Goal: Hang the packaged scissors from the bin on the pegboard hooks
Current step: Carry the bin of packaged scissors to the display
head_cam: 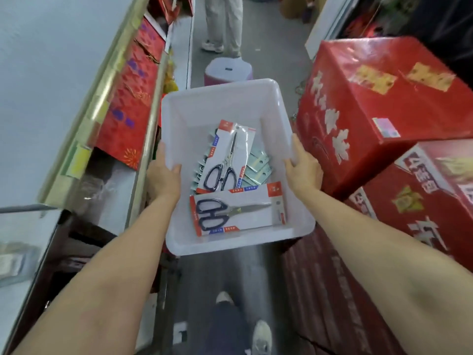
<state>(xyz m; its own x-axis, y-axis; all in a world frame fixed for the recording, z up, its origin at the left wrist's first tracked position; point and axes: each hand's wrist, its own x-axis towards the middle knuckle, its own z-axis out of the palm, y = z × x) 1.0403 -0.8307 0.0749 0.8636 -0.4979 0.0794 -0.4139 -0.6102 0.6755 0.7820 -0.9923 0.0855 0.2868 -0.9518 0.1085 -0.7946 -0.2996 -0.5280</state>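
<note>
A white plastic bin (217, 98) is held in the air in front of me. My left hand (163, 175) grips its left rim and my right hand (303, 167) grips its right rim. Inside lie several packaged scissors with black handles on red-and-white cards. One pack (239, 210) lies crosswise at the near end. Another pack (226, 160) lies lengthwise on top of a stack of others. No pegboard or hooks show in the head view.
Shelves with red paper goods (130, 98) run along the left. Big red cartons (378, 108) are stacked on the right. A pink-and-white stool (227, 70) and a person's legs (224, 24) stand ahead in the narrow aisle. My own feet (261, 336) are on the grey floor below.
</note>
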